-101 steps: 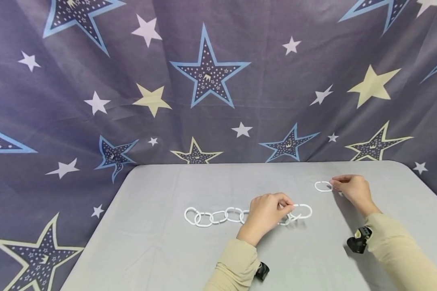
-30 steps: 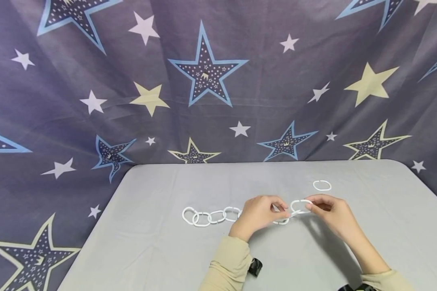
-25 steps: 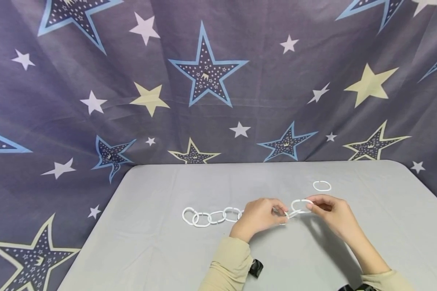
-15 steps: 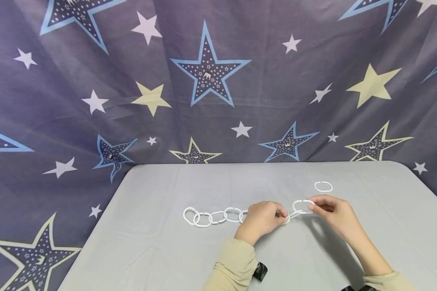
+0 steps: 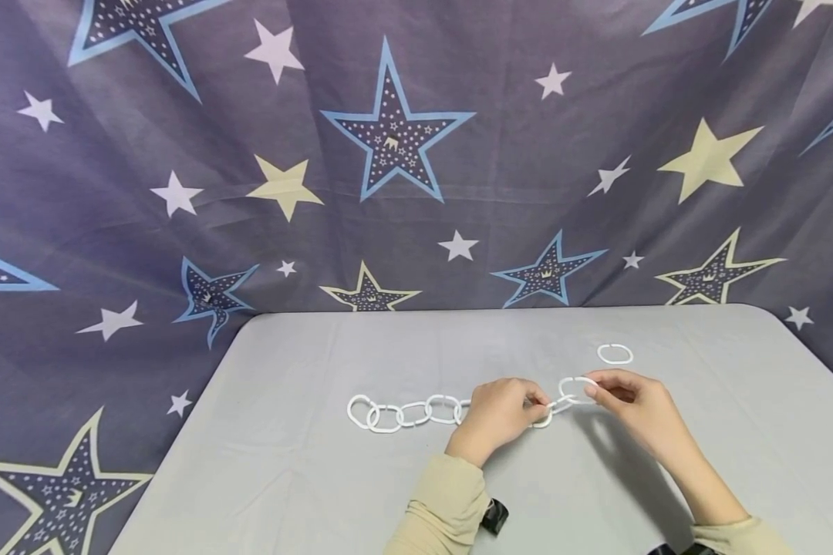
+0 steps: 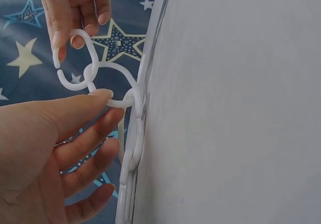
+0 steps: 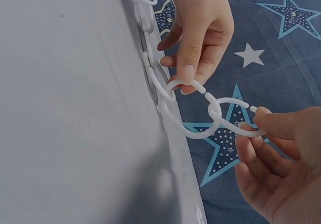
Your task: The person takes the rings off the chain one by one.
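Note:
A chain of white plastic links (image 5: 386, 432) runs left to right on the table, partly hidden behind my left hand (image 5: 496, 420). Thumb and index finger of that hand pinch the link second from the right end (image 7: 188, 134). My right hand (image 5: 635, 405) pinches the end link (image 6: 92, 48) between thumb and fingertips, raised above the table. These two links are hooked through each other. A narrow gap shows in each of their loops in the right wrist view. Behind the right hand lies a loose white link (image 5: 618, 363), separate from the chain.
A grey cloth covers the table (image 5: 284, 493). Behind it hangs a dark curtain (image 5: 500, 177) printed with stars. Black cameras sit at both wrists, the left wrist camera (image 5: 494, 516) near the sleeve cuff.
From beside the loose link at the back right, my right hand has come nearer to the chain's right end and pinches the end link. Lately the left fingers shifted slightly on the chain.

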The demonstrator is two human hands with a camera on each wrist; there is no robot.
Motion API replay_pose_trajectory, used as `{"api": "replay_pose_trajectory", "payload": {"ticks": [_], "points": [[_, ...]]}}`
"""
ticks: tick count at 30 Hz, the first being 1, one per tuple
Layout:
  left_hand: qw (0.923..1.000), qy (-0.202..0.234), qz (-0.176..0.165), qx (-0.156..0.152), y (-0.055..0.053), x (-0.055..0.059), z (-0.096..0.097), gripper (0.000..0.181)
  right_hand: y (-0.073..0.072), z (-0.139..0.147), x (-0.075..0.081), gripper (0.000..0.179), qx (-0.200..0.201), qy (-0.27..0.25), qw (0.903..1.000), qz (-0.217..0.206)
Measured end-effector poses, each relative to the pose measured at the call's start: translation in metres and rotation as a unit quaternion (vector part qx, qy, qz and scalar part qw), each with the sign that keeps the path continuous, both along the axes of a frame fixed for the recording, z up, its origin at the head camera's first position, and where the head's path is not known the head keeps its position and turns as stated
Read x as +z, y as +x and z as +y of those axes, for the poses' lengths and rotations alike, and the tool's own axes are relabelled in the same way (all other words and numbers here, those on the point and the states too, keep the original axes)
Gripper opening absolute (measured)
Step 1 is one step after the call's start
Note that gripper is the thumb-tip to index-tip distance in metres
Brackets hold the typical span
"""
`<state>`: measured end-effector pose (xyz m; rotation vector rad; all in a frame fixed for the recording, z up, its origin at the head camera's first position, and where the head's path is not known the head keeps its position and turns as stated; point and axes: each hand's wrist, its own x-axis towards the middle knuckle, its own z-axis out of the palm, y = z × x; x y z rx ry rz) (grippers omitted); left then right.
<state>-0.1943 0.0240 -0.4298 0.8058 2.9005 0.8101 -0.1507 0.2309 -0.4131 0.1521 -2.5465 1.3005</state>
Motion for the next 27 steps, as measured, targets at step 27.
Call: {"api": "replay_pose_trajectory", "payload": {"ticks": [27], "points": [[0.9985,0.038,0.04,0.005,-0.003,0.007,-0.002,0.01,0.003,-0.013,-0.001,0.013,-0.01,0.03,0.9986,0.043]]}}
